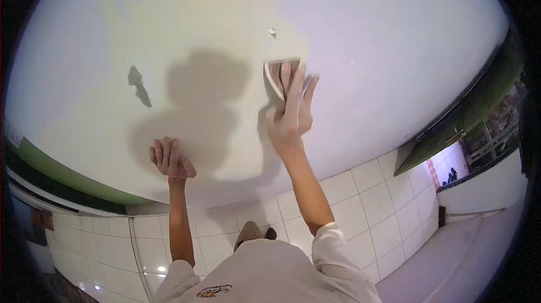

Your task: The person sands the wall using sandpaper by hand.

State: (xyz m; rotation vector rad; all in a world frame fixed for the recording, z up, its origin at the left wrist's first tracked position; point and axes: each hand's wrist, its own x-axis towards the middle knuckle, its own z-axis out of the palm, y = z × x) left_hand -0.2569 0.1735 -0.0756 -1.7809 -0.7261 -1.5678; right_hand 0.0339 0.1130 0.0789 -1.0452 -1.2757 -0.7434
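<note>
In the head view, a wall [360, 111] with pale and yellowish patches fills the space before me. My right hand [290, 117] presses a brown sheet with a whitish edge, apparently folded sandpaper [275, 73], against it. The fingers lie over the sheet and hide part of it. Lower and to the left, my left hand [171, 158] is at the wall with its fingers extended and nothing in it. A grey mark [139, 86] shows on the wall above that hand. Above the sheet is a small chipped spot [272, 31].
White floor tiles [332, 193] run along the foot of the wall. At the right, a dark green door [434, 139] stands beside a doorway with a lit area beyond. A green-edged frame [67, 179] borders the wall at the left. My shadow falls across the wall.
</note>
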